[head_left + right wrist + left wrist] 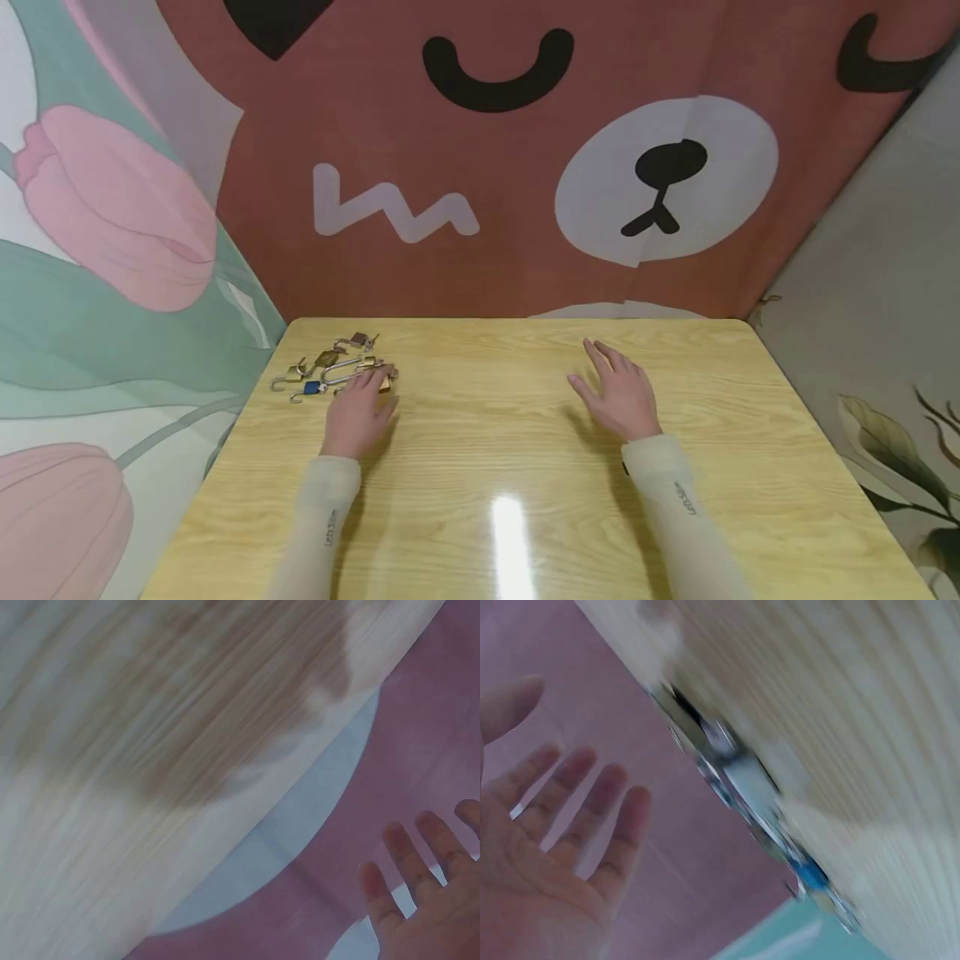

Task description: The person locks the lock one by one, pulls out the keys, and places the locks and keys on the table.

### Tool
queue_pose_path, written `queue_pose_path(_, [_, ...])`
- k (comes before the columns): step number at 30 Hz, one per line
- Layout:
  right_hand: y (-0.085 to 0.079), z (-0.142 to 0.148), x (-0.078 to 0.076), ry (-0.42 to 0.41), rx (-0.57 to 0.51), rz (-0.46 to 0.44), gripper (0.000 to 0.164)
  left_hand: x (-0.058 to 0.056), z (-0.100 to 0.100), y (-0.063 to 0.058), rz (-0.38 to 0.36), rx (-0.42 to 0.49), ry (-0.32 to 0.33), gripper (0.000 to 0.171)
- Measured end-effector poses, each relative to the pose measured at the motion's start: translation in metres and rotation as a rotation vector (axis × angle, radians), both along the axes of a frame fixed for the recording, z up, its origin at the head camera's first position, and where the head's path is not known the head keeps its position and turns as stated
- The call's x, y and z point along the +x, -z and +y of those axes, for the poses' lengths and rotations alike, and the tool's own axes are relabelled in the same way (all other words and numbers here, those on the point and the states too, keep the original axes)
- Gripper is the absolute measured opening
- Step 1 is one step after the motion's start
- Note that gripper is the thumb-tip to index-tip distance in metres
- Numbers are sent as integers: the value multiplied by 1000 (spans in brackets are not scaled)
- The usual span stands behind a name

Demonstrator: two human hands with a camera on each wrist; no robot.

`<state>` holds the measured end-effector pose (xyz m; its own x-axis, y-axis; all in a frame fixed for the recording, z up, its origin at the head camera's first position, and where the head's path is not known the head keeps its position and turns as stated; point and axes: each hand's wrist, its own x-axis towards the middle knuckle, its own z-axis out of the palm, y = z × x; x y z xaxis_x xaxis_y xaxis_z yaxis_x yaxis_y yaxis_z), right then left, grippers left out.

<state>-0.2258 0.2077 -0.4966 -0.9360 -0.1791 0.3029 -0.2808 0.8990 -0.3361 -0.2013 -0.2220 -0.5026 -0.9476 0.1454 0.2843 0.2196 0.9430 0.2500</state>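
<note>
Several padlocks with their shackles swung open lie in a loose group at the table's far left. Among them are a blue padlock (312, 388), a brass padlock (326, 358), a dark brownish padlock (360, 339) and one with a long shackle (341, 367). My left hand (356, 418) hovers at the near right side of this group, fingers extended and overlapping part of it in the head view. In the left wrist view its palm faces the camera, holding nothing. Over the right half of the table, my right hand (621, 397) has its fingers spread and holds nothing.
The wooden table (480, 433) has a bright light reflection near its front. A reddish wall cloth (375, 275) with a bear print rises behind its far edge. Patterned cloths hang at the left (135, 350) and right (862, 333).
</note>
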Motion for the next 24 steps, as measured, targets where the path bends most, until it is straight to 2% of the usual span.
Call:
queue_pose_path(6, [2,-55,-12,-97,33,-12,74,2,-44,-6,-70,-39,-60,54])
queue_pose_path(11, [3,-118,-23,-212,90,-23,73,1,-63,-6,-138,-36,-52,57])
queue_pose_path(18, [1,-218,-38,-370,222,-74,69,-19,-57,-1,-219,-41,-10,59])
queue_pose_path(21, [4,-249,-41,-412,284,-100,68,-26,-50,1,-248,-56,-1,64])
queue_pose_path(24, [6,-269,-44,-431,338,-110,68,-31,-46,3,-243,-60,-11,64])
